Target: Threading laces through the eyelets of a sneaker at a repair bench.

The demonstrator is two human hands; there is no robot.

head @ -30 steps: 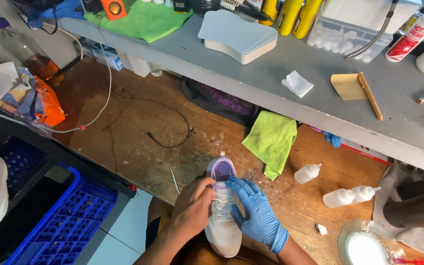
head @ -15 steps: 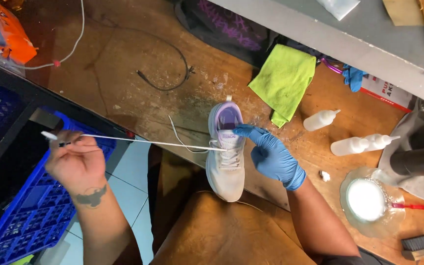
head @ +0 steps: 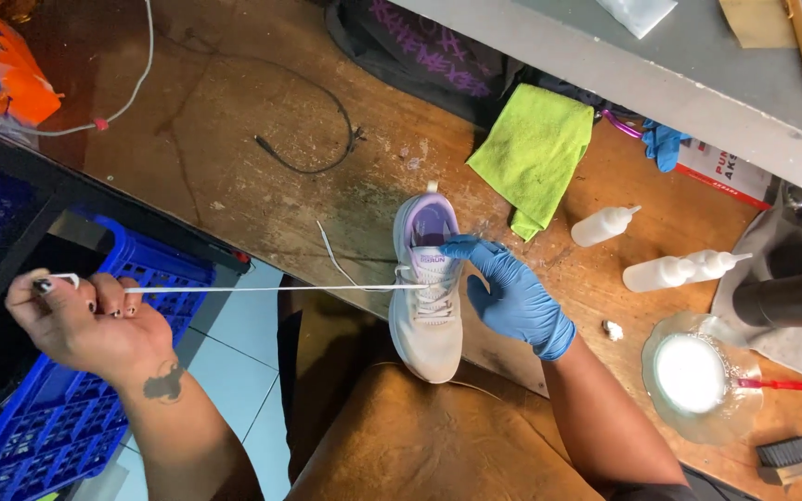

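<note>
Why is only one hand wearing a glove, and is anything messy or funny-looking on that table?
Only the right hand wears a blue glove; the left hand is bare, pulling the white lace out sideways from the white shoe. The wooden table is stained and scuffed, the green cloth lies crumpled, and a small white scrap sits loose.

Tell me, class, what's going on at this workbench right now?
A person is lacing a white shoe that lies on the edge of a wooden bench. The right hand, in a blue glove, steadies the shoe near its tongue. The bare left hand has pulled a white lace out taut to the side. A green cloth and small squeeze bottles lie nearby.
</note>
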